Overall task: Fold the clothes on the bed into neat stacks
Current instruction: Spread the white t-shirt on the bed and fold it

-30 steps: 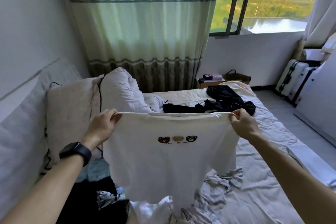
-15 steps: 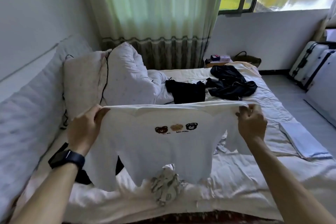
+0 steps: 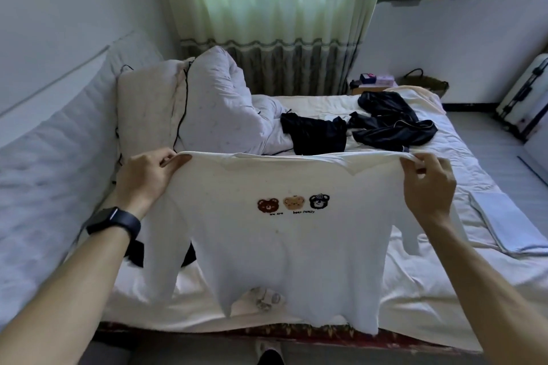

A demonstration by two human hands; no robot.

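The white T-shirt point(image 3: 290, 246) is held up in the air, spread wide above the near part of the bed point(image 3: 444, 290), with its three printed bear heads turned to the camera. The step in hand is judged to be the opening and straightening of this one garment, before any fold is made. The task as a whole seems to be at an early part, because a black garment point(image 3: 314, 133) and a dark crumpled piece point(image 3: 391, 124) lie unfolded farther back on the bed, near the pillows point(image 3: 213, 104).

The grip of the left hand point(image 3: 145, 178) is closed narrowly on one shoulder corner of the shirt, and the cloth is pinched between thumb and curled fingers. The grip of the right hand point(image 3: 427, 187) is closed in the same way on the other corner. The top edge is pulled nearly straight between them, while the body and both sleeves hang loose.

For the next move, the shirt probably has to be laid flat on a bare part of the sheet, with both corners lowered evenly so that no wrinkle is trapped. A small grey-patterned cloth point(image 3: 267, 299), partly hidden behind the hem, could be caught under it.
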